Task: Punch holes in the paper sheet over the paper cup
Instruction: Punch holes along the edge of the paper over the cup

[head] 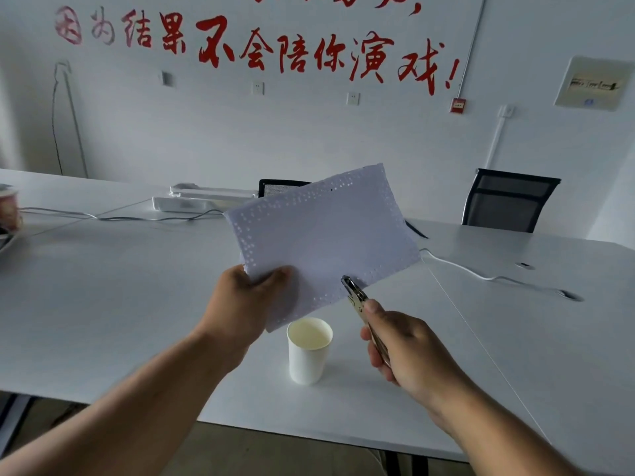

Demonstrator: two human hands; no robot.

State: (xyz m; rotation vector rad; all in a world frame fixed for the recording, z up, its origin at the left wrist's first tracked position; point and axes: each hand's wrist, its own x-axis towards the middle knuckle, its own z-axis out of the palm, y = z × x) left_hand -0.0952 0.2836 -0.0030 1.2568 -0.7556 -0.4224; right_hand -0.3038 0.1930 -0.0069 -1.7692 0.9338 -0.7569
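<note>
Punching is mid-run: left hand (245, 304) pinches the paper sheet (323, 242) by its lower corner, held above the paper cup (309, 350) on the table (103, 304). Right hand (402, 345) grips the hole punch (357, 297), its head biting the near edge. Next, I'd guess, squeeze, then slide along to unpunched paper.

Head-worn wide view, facing forward and down, close over table (103, 304)
</note>
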